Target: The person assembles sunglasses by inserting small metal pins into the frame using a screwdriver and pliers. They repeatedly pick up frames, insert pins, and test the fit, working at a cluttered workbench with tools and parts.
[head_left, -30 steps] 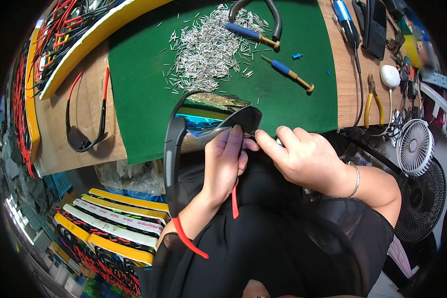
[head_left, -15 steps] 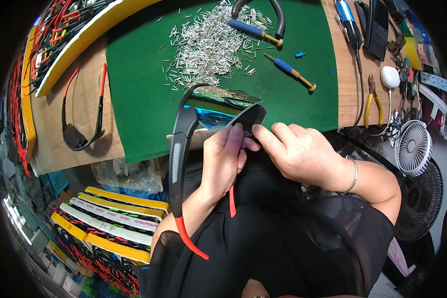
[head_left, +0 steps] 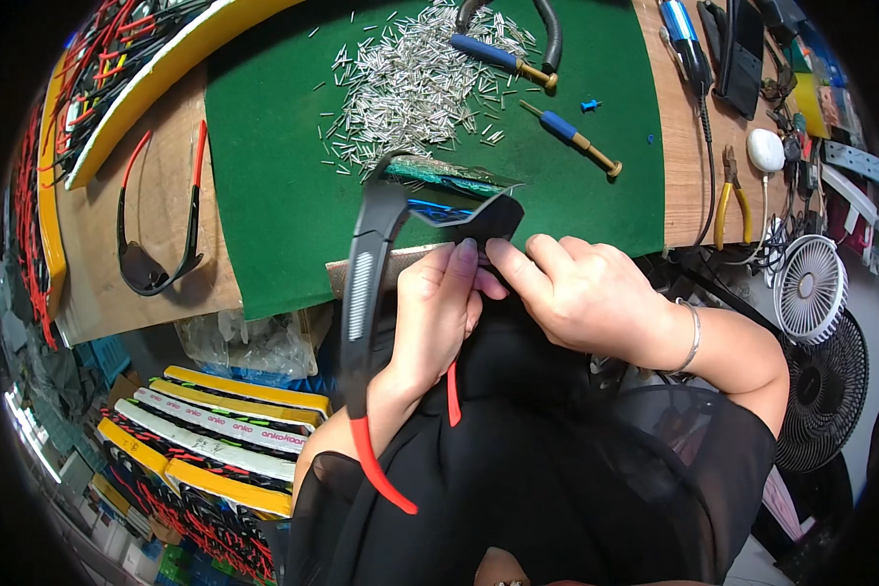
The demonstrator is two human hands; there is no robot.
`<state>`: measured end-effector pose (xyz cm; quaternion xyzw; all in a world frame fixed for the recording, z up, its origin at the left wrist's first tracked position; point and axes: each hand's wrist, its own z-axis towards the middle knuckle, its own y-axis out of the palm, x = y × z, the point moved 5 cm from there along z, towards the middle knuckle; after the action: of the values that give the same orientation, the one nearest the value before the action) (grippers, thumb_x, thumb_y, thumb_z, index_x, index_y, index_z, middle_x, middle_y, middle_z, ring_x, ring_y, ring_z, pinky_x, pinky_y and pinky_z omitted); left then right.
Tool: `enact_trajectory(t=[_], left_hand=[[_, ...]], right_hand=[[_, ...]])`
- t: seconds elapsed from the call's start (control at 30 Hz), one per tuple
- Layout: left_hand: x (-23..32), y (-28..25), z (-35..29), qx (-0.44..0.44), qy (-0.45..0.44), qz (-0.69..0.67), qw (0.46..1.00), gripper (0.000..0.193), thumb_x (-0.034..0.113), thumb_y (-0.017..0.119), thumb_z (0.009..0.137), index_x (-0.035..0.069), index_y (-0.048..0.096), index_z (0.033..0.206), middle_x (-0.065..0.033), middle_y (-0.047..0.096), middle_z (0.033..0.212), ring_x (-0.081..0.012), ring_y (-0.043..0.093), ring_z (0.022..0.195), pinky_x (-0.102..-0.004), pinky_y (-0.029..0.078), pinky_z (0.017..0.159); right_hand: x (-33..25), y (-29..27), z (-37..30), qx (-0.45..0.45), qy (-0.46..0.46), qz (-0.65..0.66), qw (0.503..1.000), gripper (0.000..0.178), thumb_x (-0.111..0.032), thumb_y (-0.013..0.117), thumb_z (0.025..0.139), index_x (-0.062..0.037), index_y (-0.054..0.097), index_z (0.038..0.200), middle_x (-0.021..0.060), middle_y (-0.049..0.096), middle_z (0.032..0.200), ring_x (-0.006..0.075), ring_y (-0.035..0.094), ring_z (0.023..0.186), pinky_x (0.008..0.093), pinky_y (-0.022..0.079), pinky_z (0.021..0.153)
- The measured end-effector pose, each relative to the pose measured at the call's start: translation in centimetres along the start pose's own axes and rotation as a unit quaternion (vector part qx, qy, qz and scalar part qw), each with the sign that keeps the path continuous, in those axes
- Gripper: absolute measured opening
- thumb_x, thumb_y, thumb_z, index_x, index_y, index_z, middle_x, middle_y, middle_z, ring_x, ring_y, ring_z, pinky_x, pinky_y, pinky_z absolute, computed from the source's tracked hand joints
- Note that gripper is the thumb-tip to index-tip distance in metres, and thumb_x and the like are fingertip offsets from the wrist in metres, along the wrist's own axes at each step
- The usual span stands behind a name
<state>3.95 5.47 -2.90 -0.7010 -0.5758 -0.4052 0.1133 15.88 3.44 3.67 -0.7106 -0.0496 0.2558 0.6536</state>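
A pair of black sunglasses (head_left: 359, 293) with red temple tips and shiny blue-green lenses is held up over the front edge of the green mat (head_left: 283, 146). My left hand (head_left: 432, 311) is closed on its right-hand end, thumb on top. My right hand (head_left: 601, 298) is closed too, its fingertips pressed against that same end near the left thumb. Whatever small part lies between the fingertips is hidden. One temple stretches down along my left forearm, and the red tip of the other (head_left: 453, 396) shows below my left hand.
Beyond the hands lie a heap of small metal pins (head_left: 410, 93), two blue-handled screwdrivers (head_left: 562, 127) (head_left: 483, 51) and a blue push pin (head_left: 591, 105). Another pair of sunglasses (head_left: 146, 278) rests at left. Yellow-handled pliers (head_left: 731, 200) lie at right, near a white fan (head_left: 811, 291).
The sunglasses have tilted, so less of the blue lens shows and the long temple has swung slightly right. Both hands keep hold, with the right hand shifted a little left.
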Motion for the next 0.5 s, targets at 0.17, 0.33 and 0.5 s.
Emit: enact_trajectory(t=[0.17, 0.33, 0.5], left_hand=[[0.3, 0.2, -0.3, 0.003, -0.029, -0.029, 0.999, 0.031, 0.023, 0.038, 0.094, 0.001, 0.052, 0.078, -0.0026, 0.054, 0.062, -0.0029, 0.034, 0.038, -0.0179, 0.026, 0.035], [2.1, -1.6, 0.0, 0.061, 0.017, -0.09, 0.994, 0.029, 0.026, 0.036, 0.095, 0.0, 0.049, 0.09, -0.0028, 0.054, 0.065, -0.0026, 0.032, 0.038, -0.0162, 0.025, 0.034], [2.2, 1.3, -1.2, -0.062, -0.055, -0.016, 0.996, 0.027, 0.024, 0.04, 0.093, 0.001, 0.05, 0.084, -0.0041, 0.055, 0.065, -0.0028, 0.033, 0.04, -0.0173, 0.027, 0.036]], right_hand=[[-0.1, -0.5, -0.3, 0.02, -0.023, -0.052, 0.998, 0.033, -0.015, 0.053, 0.073, -0.007, 0.053, 0.105, 0.004, 0.047, 0.065, 0.0148, 0.051, 0.052, 0.0235, 0.042, 0.04], [3.7, -3.2, -2.0, 0.085, 0.07, 0.014, 0.994, 0.039, -0.012, 0.058, 0.075, -0.0072, 0.049, 0.112, 0.0062, 0.049, 0.072, 0.0212, 0.052, 0.057, 0.0314, 0.046, 0.05], [11.4, -3.0, -1.9, 0.192, 0.238, -0.183, 0.934, 0.038, -0.014, 0.06, 0.076, -0.0054, 0.05, 0.112, 0.0094, 0.05, 0.081, 0.0238, 0.051, 0.076, 0.0345, 0.045, 0.063]])
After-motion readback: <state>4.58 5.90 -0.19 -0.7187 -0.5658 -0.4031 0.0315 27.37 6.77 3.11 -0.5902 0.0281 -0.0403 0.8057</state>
